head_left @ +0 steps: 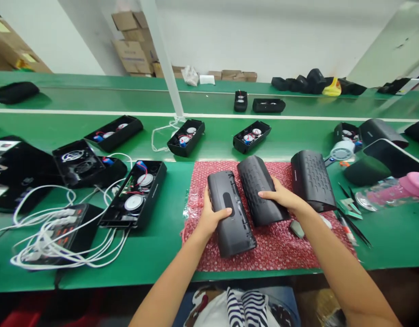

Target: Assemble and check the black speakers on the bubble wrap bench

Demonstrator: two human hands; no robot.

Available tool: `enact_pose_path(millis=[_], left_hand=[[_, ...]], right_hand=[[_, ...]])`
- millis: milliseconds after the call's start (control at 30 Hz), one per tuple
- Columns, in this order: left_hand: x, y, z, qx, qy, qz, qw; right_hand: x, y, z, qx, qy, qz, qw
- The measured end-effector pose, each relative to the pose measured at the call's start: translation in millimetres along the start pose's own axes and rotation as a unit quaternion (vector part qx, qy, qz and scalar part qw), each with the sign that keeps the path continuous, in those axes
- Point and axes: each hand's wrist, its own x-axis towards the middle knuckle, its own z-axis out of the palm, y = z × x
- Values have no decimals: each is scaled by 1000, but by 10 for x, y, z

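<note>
My left hand (211, 217) grips a black speaker housing (229, 231) by its left side, the thumb lying across its smooth face near an oval recess. Slots and clips run along that housing's right edge. In my right hand (280, 196) is a second black speaker cover (255, 177) with a scale-like raised pattern, thumb on top. The two pieces tilt side by side over a red bubble-wrap mat (277, 254). Another patterned speaker cover (313, 181) stands at the mat's right edge, just beyond my right hand.
Open speaker shells with drivers lie at left (137, 195) and farther back. A charging hub (69, 227) with tangled white cables is at front left. Tweezers (355, 225), a pink-lidded bottle (393, 190), a small fan (342, 152) and a phone (396, 156) sit at right.
</note>
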Motion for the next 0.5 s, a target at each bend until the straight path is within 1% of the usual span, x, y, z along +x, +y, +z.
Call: enact_pose_path(millis=[33, 67, 167, 233, 300, 433, 500], left_hand=[[-1, 5, 2, -3, 0, 4, 1000], [-2, 12, 5, -6, 0, 8, 1000], [-3, 25, 9, -12, -1, 11, 1000], [-3, 28, 14, -14, -3, 4, 1000], [-4, 36, 24, -14, -8, -4, 1000], [9, 97, 31, -6, -23, -2, 1000], [37, 148, 5, 6, -36, -7, 999]], right_hand=[[7, -4, 12, 21, -12, 4, 1000], [0, -10, 24, 19, -15, 2, 1000], [-113, -58, 73, -72, 11, 8, 997], [-238, -114, 135, -146, 20, 27, 989], [-361, -179, 219, -187, 22, 38, 981], [-523, -263, 366, -237, 33, 50, 970], [-558, -239, 377, -226, 41, 49, 972]])
